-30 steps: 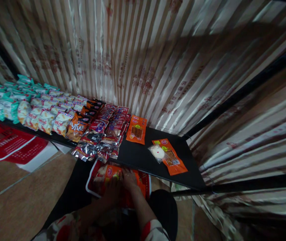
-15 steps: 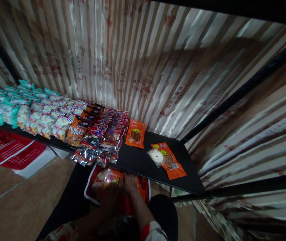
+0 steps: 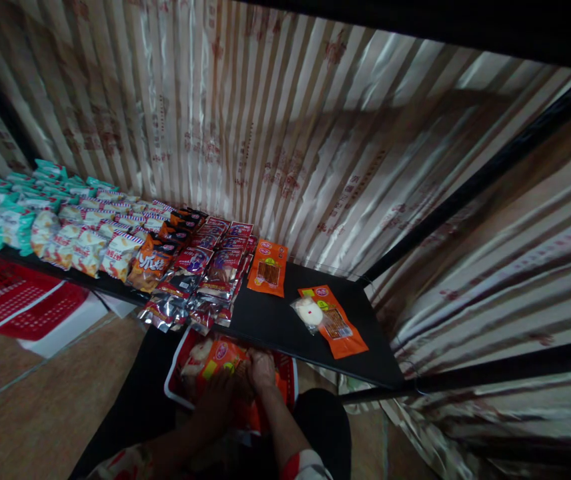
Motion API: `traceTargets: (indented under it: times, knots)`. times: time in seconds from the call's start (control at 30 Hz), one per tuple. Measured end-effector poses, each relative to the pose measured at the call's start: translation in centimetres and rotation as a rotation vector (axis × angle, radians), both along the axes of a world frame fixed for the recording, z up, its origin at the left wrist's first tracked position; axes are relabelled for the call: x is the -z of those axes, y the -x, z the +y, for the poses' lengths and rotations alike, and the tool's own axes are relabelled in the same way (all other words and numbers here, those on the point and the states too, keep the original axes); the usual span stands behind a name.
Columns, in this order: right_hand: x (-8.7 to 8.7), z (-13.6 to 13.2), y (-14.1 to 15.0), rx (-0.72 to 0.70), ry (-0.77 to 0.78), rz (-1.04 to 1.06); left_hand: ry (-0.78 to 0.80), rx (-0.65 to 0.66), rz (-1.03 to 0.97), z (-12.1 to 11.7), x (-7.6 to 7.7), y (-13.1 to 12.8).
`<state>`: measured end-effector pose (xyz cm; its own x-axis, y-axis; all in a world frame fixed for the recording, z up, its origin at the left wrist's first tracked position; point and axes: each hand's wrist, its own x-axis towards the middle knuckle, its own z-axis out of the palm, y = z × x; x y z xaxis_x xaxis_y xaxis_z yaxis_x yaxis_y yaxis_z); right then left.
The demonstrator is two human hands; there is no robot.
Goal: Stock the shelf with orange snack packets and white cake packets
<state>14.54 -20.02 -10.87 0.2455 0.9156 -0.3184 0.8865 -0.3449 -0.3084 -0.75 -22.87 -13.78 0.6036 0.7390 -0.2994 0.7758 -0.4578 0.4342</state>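
Note:
Below the shelf edge, a red basket [image 3: 293, 381] with a white rim stands between the knees, holding orange snack packets and some pale packed items. My left hand [image 3: 219, 395] is dark in shadow, its fingers closed over the lower edge of an orange snack packet [image 3: 224, 355] in the basket. Beside it, my right hand [image 3: 261, 371] is curled closed at the right side of the same packet; the fingertips are partly hidden. On the shelf above, one orange packet [image 3: 267, 268] lies flat, and another orange packet [image 3: 338, 327] has a clear-wrapped round white item [image 3: 309, 313] over its corner.
The black shelf [image 3: 275, 327] carries rows of dark red packets [image 3: 220, 267], orange-brown bags [image 3: 151, 263], white bags [image 3: 120, 255] and teal bags [image 3: 15, 223]. Another red basket [image 3: 10, 287] sits low at left. Black frame bars [image 3: 465, 200] and striped curtain surround the shelf.
The orange packet under my hands has shifted and more of its printed front shows. My right hand has gone from lying flatter to curled. The view has moved slightly.

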Motion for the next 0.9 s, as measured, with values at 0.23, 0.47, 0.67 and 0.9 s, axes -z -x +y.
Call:
traceTargets:
  times: [0.23,0.47,0.67,0.9]
  knots:
    - [0.3,-0.3,-0.1,0.027,-0.002,-0.085,-0.02,0.005,-0.1,0.1,1.3,0.6]
    - [0.5,-0.8,0.2,0.047,0.007,-0.059,-0.002,-0.006,-0.202,0.4,0.9,1.0]
    - [-0.1,-0.7,0.4,0.091,0.036,-0.066,0.057,-0.071,-0.364,0.5,1.2,1.2]
    - [-0.5,-0.6,0.3,0.14,0.079,-0.063,0.06,-0.154,-0.432,0.3,2.2,1.3]
